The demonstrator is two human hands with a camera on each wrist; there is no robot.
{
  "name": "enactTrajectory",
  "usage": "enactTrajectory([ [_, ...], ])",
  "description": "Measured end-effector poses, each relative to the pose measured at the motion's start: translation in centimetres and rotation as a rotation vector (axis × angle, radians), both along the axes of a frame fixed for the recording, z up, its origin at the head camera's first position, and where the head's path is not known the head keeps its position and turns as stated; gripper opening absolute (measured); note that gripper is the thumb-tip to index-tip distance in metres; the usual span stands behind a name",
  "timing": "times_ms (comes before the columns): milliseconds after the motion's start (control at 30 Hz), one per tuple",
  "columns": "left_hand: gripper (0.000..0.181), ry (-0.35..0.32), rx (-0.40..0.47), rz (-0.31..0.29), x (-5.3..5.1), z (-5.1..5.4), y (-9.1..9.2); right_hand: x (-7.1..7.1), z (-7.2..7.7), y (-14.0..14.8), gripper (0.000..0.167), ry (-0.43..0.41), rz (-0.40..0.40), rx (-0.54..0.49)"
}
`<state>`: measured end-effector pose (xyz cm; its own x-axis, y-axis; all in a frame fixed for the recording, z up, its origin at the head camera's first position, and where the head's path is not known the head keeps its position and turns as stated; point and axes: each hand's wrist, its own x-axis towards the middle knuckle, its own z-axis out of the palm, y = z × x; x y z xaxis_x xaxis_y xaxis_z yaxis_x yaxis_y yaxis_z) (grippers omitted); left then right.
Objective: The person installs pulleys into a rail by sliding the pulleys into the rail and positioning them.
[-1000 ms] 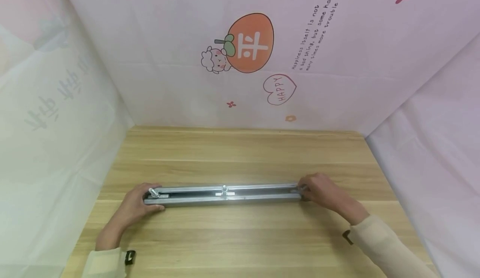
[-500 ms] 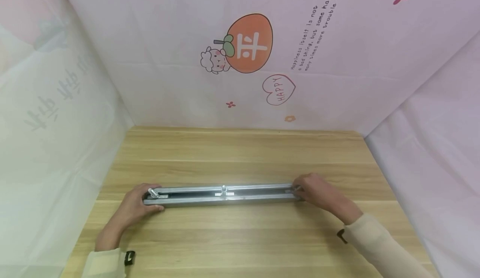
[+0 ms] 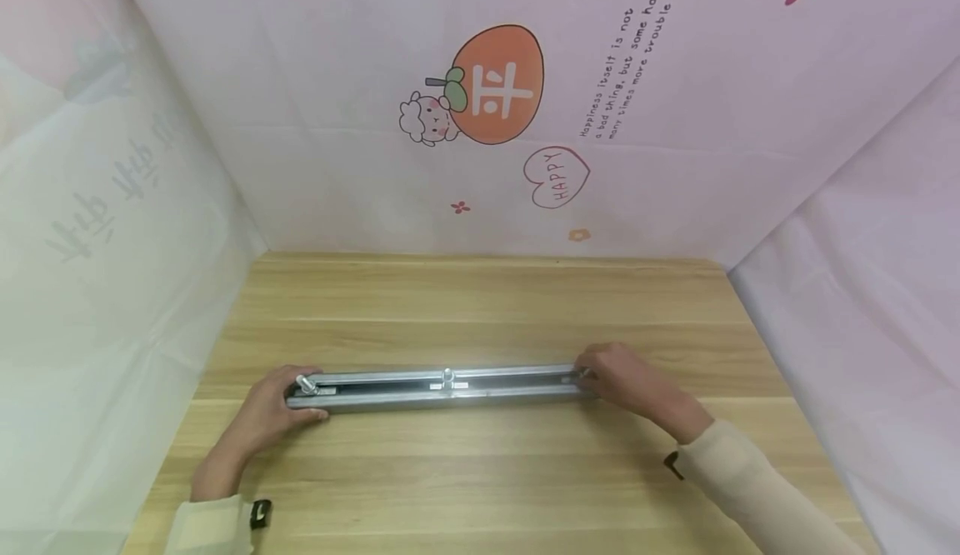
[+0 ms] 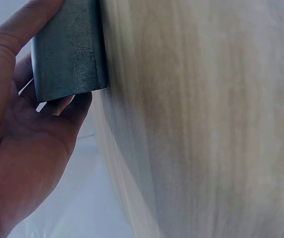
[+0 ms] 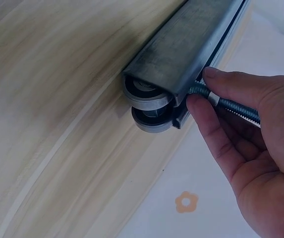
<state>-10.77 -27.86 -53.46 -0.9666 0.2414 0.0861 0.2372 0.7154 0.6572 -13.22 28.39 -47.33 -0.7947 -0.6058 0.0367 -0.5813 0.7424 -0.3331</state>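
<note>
A long metal channel rail (image 3: 375, 403) lies across the table with its slot facing up. Its left end is held by my left hand (image 3: 266, 405), thumb on the near side and fingers on the far side; the left wrist view shows the rail's end (image 4: 68, 54) between them. At the right end, my right hand (image 3: 626, 380) pinches the threaded bolt (image 5: 236, 110) of a roller trolley between thumb and fingers. The trolley's wheels (image 5: 149, 98) sit at the rail's mouth, partly inside. Other trolley bolts stand in the slot, one mid-rail (image 3: 448, 378) and one at the left (image 3: 306, 385).
Under the rail is a wood-grain table (image 3: 480, 480). White printed sheets hang as a back wall (image 3: 337, 180) and on both sides, meeting the table's edges.
My right hand has moved left along the rail's right end, taking the trolley bolt with it. My left hand and the rail have stayed almost still.
</note>
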Motion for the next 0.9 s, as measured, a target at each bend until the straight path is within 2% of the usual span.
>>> enactTrajectory([
  [267,0.071,0.006,-0.004,0.003,0.2,-0.1,0.0,-0.1,0.1,-0.9,0.012,-0.024,0.013,-0.005],
  [467,0.071,0.004,-0.006,0.007,0.2,-0.1,-0.1,-0.2,-0.1,-1.5,0.011,0.005,0.033,-0.027],
  [900,0.071,0.015,-0.01,-0.004,0.0,-0.1,-0.2,0.1,-0.2,-2.1,0.012,0.006,0.015,-0.039],
])
